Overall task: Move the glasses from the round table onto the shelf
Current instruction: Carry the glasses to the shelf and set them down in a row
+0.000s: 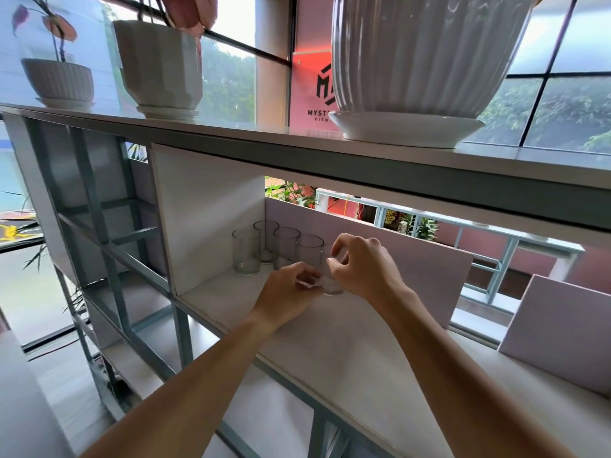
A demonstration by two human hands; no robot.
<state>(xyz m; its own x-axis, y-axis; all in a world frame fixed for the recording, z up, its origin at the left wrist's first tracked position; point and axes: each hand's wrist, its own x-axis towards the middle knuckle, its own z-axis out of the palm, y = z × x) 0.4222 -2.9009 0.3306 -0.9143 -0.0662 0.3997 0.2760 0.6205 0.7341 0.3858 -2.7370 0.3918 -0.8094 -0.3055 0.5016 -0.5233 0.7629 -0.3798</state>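
We see both hands on one clear glass standing on the shelf — left hand and right hand each grasping it, just beside four glasses already there.

Three white plant pots are seen in a row: a large ribbed pot on a saucer, a faceted pot, and a small pot. Behind them, a pink sign is framed by windows.
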